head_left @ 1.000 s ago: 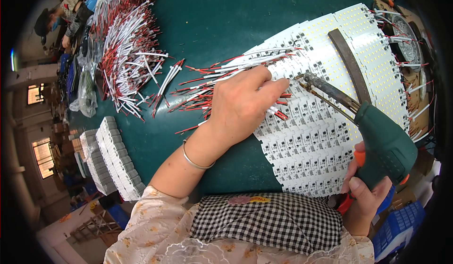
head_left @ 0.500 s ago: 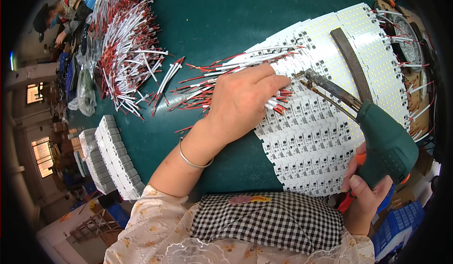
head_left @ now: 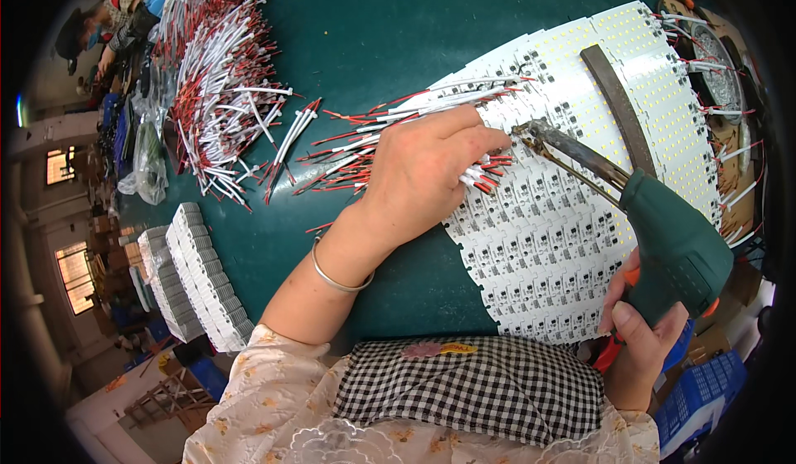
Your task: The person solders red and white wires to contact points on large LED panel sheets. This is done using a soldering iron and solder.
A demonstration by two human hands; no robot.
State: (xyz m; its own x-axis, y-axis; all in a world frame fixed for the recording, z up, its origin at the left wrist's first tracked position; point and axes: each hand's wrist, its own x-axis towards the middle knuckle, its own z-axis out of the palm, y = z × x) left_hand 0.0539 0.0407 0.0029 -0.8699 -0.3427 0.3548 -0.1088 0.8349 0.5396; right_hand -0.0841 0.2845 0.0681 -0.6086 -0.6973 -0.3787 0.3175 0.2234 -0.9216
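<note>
Single head-worn fisheye view, looking steeply down and slightly forward from close above the green counter point(head_left: 398, 41). Both forearms enter from the lower edge. Straight edges bow toward the dark circular rim; the room's floor shows at far left.

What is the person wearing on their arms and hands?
Both hands are bare, with no gloves. The left hand has a thin silver bangle around the wrist, and its forearm is uncovered up to a pale cream sleeve with small flowers and a lacy edge. The right hand shows no ring or band that I can see.
</note>
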